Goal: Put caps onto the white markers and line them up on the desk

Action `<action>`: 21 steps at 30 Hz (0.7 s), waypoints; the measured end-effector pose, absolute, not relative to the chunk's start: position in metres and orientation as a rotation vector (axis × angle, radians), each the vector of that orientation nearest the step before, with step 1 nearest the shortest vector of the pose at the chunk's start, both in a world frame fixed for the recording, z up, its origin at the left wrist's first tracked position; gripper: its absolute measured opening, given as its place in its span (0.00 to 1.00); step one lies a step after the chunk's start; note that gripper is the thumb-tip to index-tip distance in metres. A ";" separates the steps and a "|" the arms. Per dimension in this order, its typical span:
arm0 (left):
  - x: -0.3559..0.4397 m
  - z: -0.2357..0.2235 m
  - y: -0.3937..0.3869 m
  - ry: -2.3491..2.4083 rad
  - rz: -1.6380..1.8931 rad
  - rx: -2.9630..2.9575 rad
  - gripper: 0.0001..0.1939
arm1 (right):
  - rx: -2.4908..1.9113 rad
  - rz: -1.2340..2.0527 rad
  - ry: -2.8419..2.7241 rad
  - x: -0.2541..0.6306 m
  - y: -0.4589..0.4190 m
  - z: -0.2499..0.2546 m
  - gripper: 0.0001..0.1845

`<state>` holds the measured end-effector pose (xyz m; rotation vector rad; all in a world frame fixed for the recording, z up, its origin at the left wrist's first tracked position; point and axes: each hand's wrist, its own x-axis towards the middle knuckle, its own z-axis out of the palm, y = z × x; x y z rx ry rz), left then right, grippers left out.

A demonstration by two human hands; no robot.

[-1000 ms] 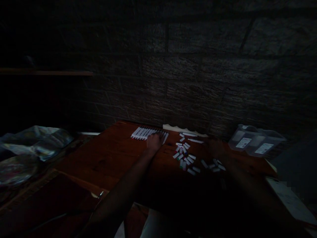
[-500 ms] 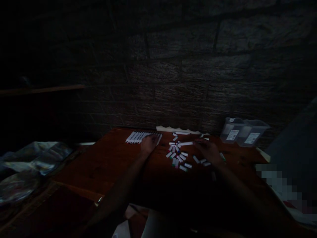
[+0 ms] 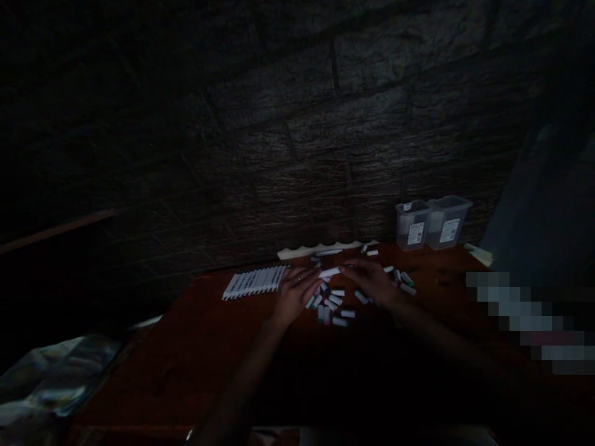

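A white marker (image 3: 330, 272) is held up between my two hands, above the tabletop. My right hand (image 3: 372, 282) pinches its right end with fingers and thumb. At the other end, the fingers of my left hand (image 3: 294, 294), which wears a ring, close around the tip. Just left of that hand, several white markers with dark ends lie side by side in a neat row (image 3: 255, 282). Loose white marker caps with coloured ends (image 3: 331, 303) are scattered below and between my hands; some are hidden behind the fingers. The scene is dim.
Two clear plastic containers (image 3: 411, 232) with labels stand at the back right of the wooden table (image 3: 186, 347). A pale wavy-edged strip (image 3: 297, 253) lies along the brick wall, near another marker (image 3: 329, 252). Clear plastic wrapping (image 3: 69, 371) sits at the left.
My left hand has moved from the row of markers to the left end of the marker in my right hand. The view has shifted and tilted.
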<state>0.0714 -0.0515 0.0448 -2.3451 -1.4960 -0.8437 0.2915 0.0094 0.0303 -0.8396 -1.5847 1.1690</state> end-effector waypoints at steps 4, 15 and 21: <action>0.067 0.042 -0.050 -1.517 -0.798 -2.339 0.16 | -0.805 1.188 -1.556 0.287 0.005 0.031 0.16; 0.037 0.038 -0.041 -2.295 -0.276 -1.650 0.16 | -0.997 0.964 -1.635 0.295 0.018 0.013 0.17; 0.040 0.036 -0.036 -2.354 -0.181 -1.656 0.17 | -1.001 0.735 -1.916 0.296 0.011 0.015 0.16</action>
